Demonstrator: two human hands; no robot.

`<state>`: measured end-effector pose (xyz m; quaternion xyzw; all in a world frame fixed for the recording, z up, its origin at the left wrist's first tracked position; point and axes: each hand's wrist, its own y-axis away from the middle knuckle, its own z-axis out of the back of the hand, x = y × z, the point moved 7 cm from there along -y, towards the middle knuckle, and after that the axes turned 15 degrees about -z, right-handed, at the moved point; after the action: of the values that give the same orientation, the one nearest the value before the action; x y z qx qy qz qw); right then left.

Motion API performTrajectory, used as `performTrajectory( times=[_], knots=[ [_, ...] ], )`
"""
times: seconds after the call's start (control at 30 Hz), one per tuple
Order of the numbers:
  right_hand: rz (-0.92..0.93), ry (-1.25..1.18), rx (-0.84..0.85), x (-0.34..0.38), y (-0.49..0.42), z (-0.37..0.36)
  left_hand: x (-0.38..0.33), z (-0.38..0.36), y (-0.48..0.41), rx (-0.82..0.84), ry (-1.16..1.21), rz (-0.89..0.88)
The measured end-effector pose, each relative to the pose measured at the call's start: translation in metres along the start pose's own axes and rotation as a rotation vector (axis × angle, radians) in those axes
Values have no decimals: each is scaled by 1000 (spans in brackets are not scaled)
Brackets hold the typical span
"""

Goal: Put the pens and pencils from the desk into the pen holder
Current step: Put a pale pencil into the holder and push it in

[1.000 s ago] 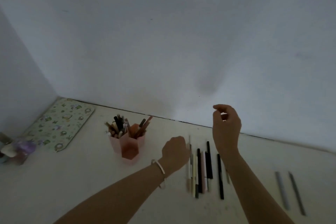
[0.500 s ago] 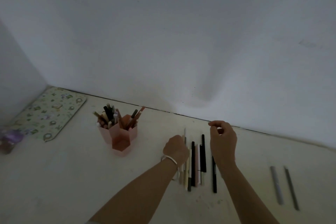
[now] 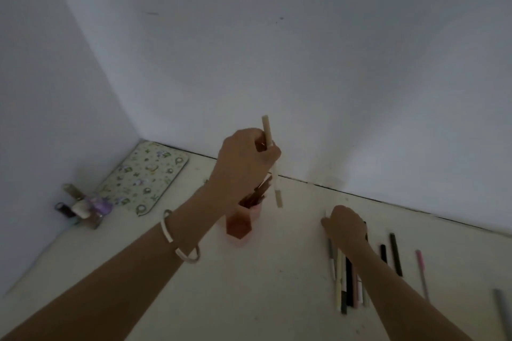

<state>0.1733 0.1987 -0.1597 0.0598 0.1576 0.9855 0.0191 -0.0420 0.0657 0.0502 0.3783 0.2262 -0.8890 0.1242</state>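
A matt, pale, faintly speckled surface is being shown by the desk (image 3: 266, 291). The pen holder (image 3: 240, 225) is being seen as smooth pink plastic, slightly translucent. A matt cream barrel is being presented by the pen (image 3: 273, 166). A smooth, pale sheen is being given off by the bracelet (image 3: 177, 241).

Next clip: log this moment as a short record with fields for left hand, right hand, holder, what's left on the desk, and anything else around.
left hand: left hand raised, gripping a cream pen nearly upright above the pen holder
right hand: right hand down on the row of pens; grasp not visible
holder: pink pen holder, already holding several pens
left on desk: the row, black pens, a pink pen, a grey pen
other: patterned board against the wall, small bottles
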Motion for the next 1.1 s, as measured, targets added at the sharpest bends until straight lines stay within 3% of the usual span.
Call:
performTrajectory(
  times=[0.07, 0.2, 0.33, 0.47, 0.57, 0.67, 0.83, 0.97, 1.1],
  knots=[
    [9, -235, 68, 15, -2, 20, 2, 31, -3, -111, -22, -28],
    [103, -893, 37, 47, 13, 110, 11, 56, -7, -216, -116, -74],
    [246, -1344, 51, 66, 55, 172, 34, 26, -4, -92, -248, -60],
    [340, -1491, 18, 77, 92, 180, 62, -8, 7, 72, -406, 4],
    [374, -1510, -18, 80, 106, 163, 75, -17, 13, 167, -470, 44],
    [434, -1488, -62, 89, 117, 144, 81, -1, 11, 86, -364, 97],
    [637, -1115, -268, 111, 131, 115, 71, 40, 8, -81, -240, 62],
    [681, -827, -346, 124, 133, 88, 66, 47, 12, -77, -216, 34],
    [796, -613, -536, 125, 144, 79, 54, 39, 18, -72, -189, 14]
  ],
)
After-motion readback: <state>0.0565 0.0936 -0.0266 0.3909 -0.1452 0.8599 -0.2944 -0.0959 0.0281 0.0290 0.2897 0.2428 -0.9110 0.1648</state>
